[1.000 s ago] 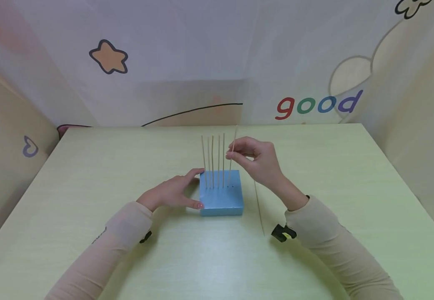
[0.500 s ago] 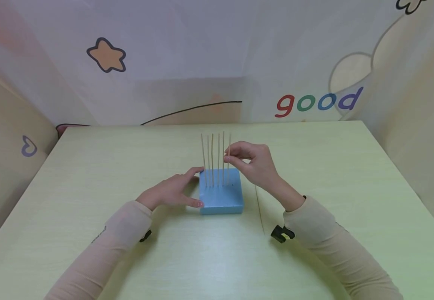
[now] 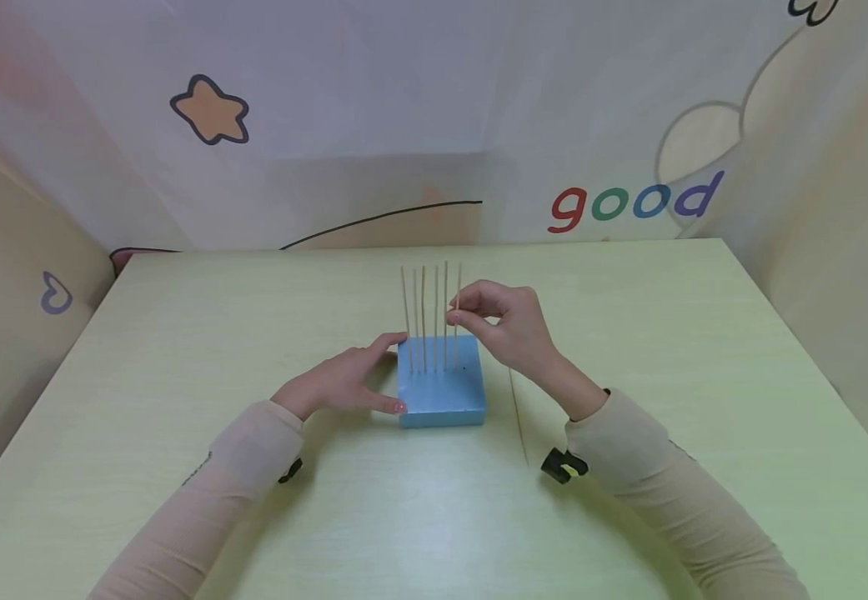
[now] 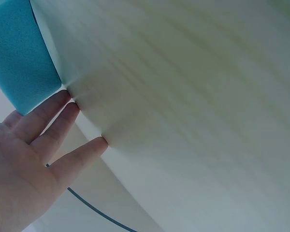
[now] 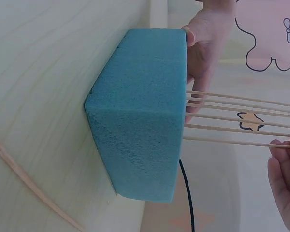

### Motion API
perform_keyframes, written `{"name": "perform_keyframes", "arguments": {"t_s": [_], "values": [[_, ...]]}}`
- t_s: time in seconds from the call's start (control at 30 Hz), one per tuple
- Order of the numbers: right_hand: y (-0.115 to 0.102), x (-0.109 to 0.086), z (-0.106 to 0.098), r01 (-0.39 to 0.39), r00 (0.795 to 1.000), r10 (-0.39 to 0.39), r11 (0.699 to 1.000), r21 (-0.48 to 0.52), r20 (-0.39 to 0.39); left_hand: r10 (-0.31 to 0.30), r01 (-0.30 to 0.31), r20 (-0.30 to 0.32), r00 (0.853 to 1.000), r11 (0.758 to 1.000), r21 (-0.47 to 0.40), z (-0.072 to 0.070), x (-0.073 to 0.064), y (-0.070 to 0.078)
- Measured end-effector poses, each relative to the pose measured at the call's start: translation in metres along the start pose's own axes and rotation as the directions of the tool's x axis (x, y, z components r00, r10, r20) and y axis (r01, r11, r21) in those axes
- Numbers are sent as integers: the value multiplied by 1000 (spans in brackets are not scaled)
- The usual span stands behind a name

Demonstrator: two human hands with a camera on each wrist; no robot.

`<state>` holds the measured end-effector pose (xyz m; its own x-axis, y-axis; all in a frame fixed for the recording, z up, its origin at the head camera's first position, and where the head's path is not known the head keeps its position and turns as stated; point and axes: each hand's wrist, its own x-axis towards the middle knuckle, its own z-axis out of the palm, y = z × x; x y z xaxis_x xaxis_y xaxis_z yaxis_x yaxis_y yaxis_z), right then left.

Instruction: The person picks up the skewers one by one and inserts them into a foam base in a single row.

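Observation:
A light blue foam block (image 3: 441, 402) sits on the table with a row of several thin wooden sticks (image 3: 423, 321) upright in its top. My left hand (image 3: 343, 383) rests at its left side, thumb at the near corner and index finger at the far one; other fingers (image 4: 63, 125) stretch straight toward the tabletop. My right hand (image 3: 512, 329) pinches the upper part of the rightmost stick (image 5: 232, 141) between thumb and fingertips. That stick stands in the block at the row's right end. Just right of its foot shows a small dark hole (image 3: 464, 368).
One loose stick (image 3: 519, 421) lies on the table (image 3: 418, 517) right of the block, below my right forearm. A printed cloth (image 3: 373, 100) hangs behind the table. Black straps (image 3: 564, 465) show at the wrists.
My right hand has moved slightly left and down, bringing the tilted stick upright into the hole beside the row; it has barely moved in the last half second. The left hand stays at the block.

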<state>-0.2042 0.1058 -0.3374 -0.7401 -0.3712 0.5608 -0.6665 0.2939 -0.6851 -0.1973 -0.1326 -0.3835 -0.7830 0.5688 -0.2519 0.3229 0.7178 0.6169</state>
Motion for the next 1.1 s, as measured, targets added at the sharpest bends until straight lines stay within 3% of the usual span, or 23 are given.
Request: {"name": "perform_keyframes", "arguments": {"t_s": [0.3, 0.57, 0.7, 0.87, 1.03, 1.1], "values": [[1, -2, 0, -36, 999, 36, 999, 14, 32, 5, -5, -1, 1000, 1000, -6, -1, 0, 0], [11, -10, -17, -173, 981, 176, 984, -49, 81, 25, -25, 1, 1000, 999, -22, -1, -1, 0], [25, -15, -28, -262, 953, 275, 958, -114, 126, 25, -25, 6, 1000, 999, -20, -1, -2, 1], [47, -20, -36, -363, 903, 385, 921, -141, 192, 20, -20, 1, 1000, 1000, -10, -1, -3, 0], [65, -23, -43, -401, 857, 444, 893, -204, 259, 18, -18, 1, 1000, 1000, -11, 0, -3, 0], [73, -24, -45, -412, 829, 476, 875, -254, 295, 22, -22, -1, 1000, 1000, -13, 0, -2, -1]]}}
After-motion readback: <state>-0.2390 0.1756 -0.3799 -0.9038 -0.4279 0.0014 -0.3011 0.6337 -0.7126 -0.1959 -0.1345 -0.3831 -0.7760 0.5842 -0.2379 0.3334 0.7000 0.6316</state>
